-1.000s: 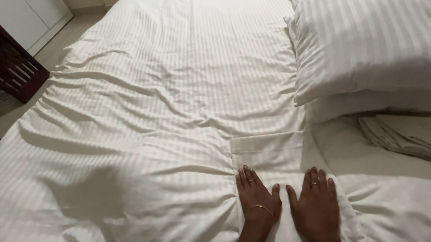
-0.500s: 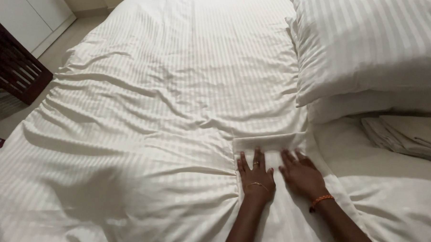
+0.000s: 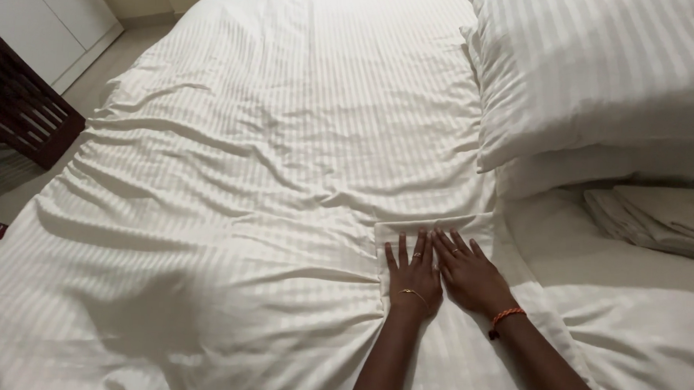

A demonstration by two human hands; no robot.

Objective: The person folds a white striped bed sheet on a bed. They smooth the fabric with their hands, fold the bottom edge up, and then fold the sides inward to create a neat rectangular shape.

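Hands slid forward, left hand [image 3: 413, 278], right hand [image 3: 471, 275] (elbows cut off)

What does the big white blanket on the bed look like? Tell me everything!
The blanket is white cloth with faint woven stripes running along its length. It is spread over most of the bed and is rumpled, with long creases fanning out from the spot where the hands press. Its near edge is folded into a flat band. The left hand and right hand lie flat on it, side by side, fingers spread. Two stacked white pillows rest beside it on the right.
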